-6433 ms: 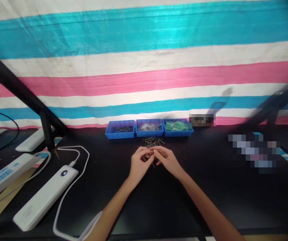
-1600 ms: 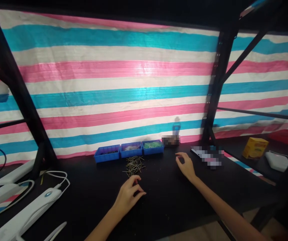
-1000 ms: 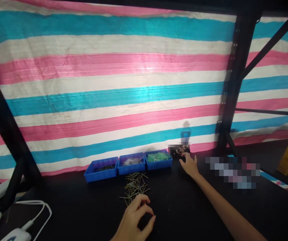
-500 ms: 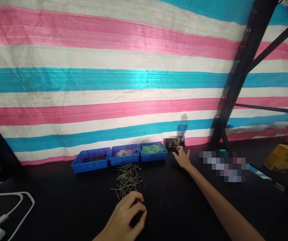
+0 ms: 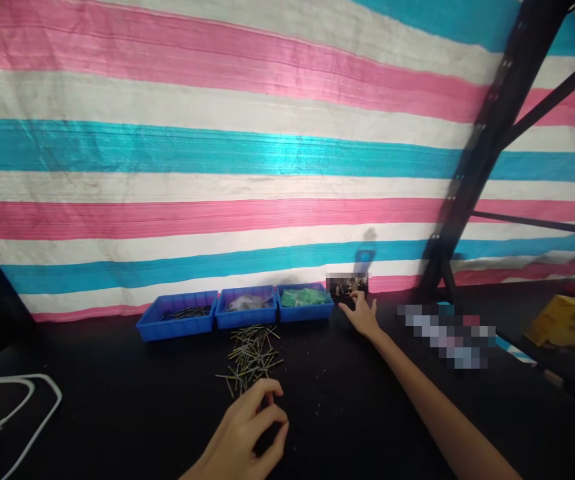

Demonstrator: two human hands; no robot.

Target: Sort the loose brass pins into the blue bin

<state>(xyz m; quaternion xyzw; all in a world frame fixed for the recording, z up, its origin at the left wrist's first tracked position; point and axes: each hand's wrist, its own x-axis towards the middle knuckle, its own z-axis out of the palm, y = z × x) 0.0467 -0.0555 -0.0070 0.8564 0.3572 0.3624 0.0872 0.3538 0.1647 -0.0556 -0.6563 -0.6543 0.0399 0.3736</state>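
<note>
My left hand (image 5: pixel 247 427) hovers at the bottom middle with its fingers loosely curled and apart, nothing visible in them. Just beyond its fingertips lies a loose heap of thin metal screws or pins (image 5: pixel 252 353), partly hidden by the hand. Further out on the right, my right hand (image 5: pixel 362 317) is stretched forward with its fingers spread. Its fingertips are at a small dark upright object (image 5: pixel 340 288), blurred out, that leans near the cloth; I cannot tell whether they touch.
Three blue bins stand in a row: one holding thin dark metal pieces (image 5: pixel 150 328), one with clear bags (image 5: pixel 220 319), one with green packets (image 5: pixel 307 313). Blurred items (image 5: pixel 442 333) and a yellow package (image 5: pixel 562 321) lie right. A white cable (image 5: pixel 50 383) is left; a black post (image 5: pixel 472 173) rises right.
The view has shifted slightly, so the bins and cable sit a little further left. Both hands keep nearly the same pose and place.
</note>
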